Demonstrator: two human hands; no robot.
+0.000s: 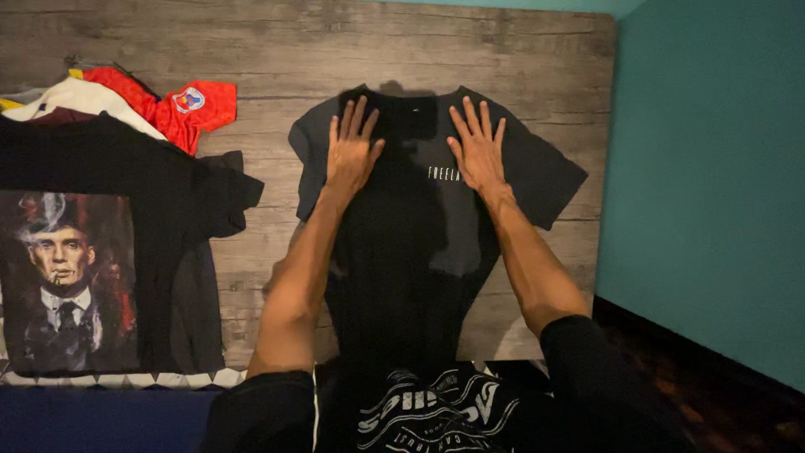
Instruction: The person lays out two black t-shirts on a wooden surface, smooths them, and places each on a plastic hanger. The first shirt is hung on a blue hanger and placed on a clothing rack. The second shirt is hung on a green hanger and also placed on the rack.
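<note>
Dark T-shirt spread front-up on the grey wooden tabletop, hem hanging over the near edge. Left hand and right hand flat on the chest, fingers splayed, gripping nothing. Further left, a pile of shirts, perhaps four; topmost black with a printed portrait.

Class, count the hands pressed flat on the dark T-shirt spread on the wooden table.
2: left hand on the dark T-shirt near its left shoulder, right hand near its right.
</note>
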